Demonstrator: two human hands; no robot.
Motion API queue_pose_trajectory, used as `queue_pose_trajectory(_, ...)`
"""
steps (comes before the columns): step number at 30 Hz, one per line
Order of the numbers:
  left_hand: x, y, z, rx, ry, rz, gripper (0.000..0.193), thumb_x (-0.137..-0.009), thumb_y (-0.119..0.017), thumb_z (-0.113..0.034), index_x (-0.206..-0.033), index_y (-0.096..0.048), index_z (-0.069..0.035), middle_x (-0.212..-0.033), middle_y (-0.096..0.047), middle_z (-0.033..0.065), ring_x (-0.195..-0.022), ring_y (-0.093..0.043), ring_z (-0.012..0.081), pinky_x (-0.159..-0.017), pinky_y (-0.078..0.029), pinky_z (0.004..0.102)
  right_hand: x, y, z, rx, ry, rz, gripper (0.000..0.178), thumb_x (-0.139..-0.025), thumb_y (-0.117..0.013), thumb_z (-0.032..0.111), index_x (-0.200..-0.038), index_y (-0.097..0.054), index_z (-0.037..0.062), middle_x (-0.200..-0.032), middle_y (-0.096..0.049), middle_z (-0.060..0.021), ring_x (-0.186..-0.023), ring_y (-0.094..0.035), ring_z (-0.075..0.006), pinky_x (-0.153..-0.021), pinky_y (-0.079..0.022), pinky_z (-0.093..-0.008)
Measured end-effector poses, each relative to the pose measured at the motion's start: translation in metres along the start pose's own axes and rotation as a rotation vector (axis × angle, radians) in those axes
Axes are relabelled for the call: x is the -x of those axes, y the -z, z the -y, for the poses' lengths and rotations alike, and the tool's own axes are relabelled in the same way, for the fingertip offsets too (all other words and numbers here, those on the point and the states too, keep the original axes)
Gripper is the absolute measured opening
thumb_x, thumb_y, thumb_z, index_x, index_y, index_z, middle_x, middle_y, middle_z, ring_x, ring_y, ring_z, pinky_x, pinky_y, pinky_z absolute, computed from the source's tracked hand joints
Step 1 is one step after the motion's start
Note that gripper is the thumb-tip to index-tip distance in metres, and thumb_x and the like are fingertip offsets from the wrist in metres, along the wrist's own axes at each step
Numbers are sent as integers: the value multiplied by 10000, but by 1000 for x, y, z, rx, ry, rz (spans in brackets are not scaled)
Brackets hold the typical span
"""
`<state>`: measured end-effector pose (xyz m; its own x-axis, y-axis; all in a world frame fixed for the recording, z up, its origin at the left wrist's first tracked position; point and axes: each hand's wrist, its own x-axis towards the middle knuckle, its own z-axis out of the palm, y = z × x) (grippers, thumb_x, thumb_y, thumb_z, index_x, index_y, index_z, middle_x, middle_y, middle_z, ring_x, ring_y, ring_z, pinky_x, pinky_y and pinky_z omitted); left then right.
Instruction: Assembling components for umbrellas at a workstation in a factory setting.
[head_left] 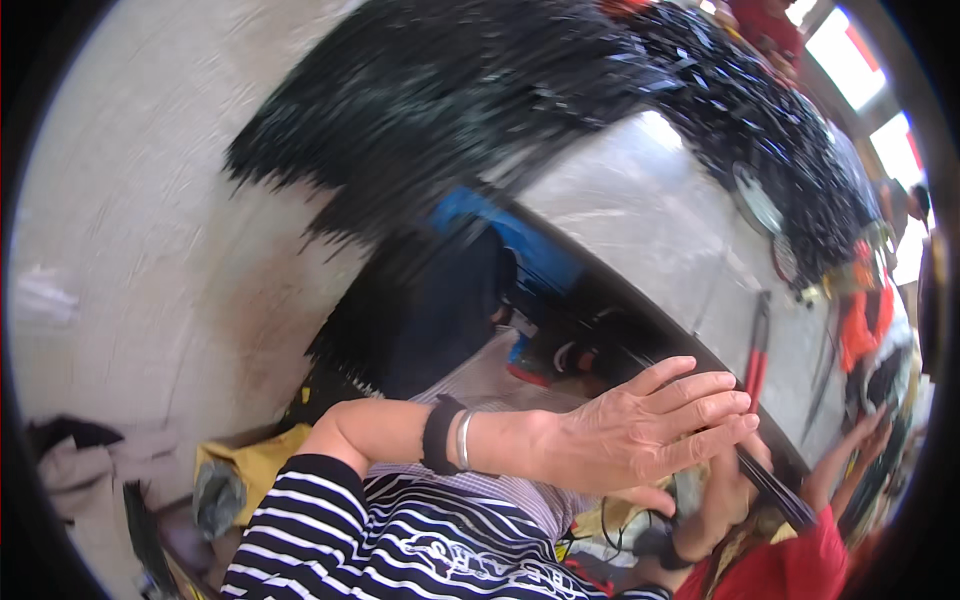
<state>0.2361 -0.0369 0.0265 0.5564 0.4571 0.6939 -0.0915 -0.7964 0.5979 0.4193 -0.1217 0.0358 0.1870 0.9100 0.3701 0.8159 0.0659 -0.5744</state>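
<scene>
My left hand [670, 425] is open, its fingers stretched out and its back turned up, near the front edge of the metal table. It lies partly over my right hand [728, 490], which is closed around a thin bundle of black strands [775, 488] that look like cables or strips. The bundle sticks out to the lower right. My left hand covers part of the right hand's fingers. A dark band and a silver bracelet [463, 440] circle my left wrist.
Large piles of black strands [450, 90] cover the far side of the metal table [640, 200] and overhang its left end. A red-handled tool [758, 350] lies near the edge. A co-worker's red sleeve [790, 565] is close on my right. A yellow cloth [265, 470] sits at lower left.
</scene>
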Motion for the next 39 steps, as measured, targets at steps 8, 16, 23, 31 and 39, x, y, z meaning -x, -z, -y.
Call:
queue_pose_trajectory(8, 71, 54, -17, -617, 166, 230, 333, -817, -584, -171, -1137, -584, -79, -619, -467, -37, -547, -572, 82, -498, -467, 223, 21, 7, 33, -945, -219, 101, 381, -860, -593, 373, -976, -572, 11, -675, -564, -73, -472, -538, -108, -444, -412, -214)
queue_pose_trajectory(16, 302, 133, -20, -480, 1204, 184, 341, -805, -678, -171, -1108, -551, -83, -924, -669, 165, -858, -647, 369, -701, -517, 443, -26, -85, 36, -625, -145, 886, 580, -817, -731, 138, -1291, -486, -88, -970, -692, -148, -816, -686, -187, -701, -558, -304)
queue_pose_trajectory(23, 385, 175, 50, -707, 1392, 189, 335, -864, -645, -242, -1126, -530, -68, -905, -653, 225, -853, -617, 434, -706, -493, 499, -30, -81, 33, -541, -178, 805, 386, -820, -648, 4, -1194, -582, -62, -916, -702, -127, -806, -682, -168, -736, -550, -282)
queue_pose_trajectory(31, 411, 253, 113, -1286, 1491, 200, 812, -773, -745, -382, -1403, -389, -15, -1386, -445, 260, -1299, -407, 408, -1064, -345, 491, -50, -114, 55, -703, -414, 814, 295, -935, -587, 90, -1187, -584, -64, -957, -708, -102, -820, -665, -116, -680, -530, -228)
queue_pose_trajectory(39, 255, 161, 49, -435, 1232, 864, 344, -864, -605, -419, -968, -720, -111, -906, -701, 138, -884, -664, 348, -779, -532, 445, -114, -258, 88, -1081, -650, 411, 459, -909, -648, 390, -1004, -640, -59, -849, -654, -79, -699, -639, -140, -518, -541, -256)
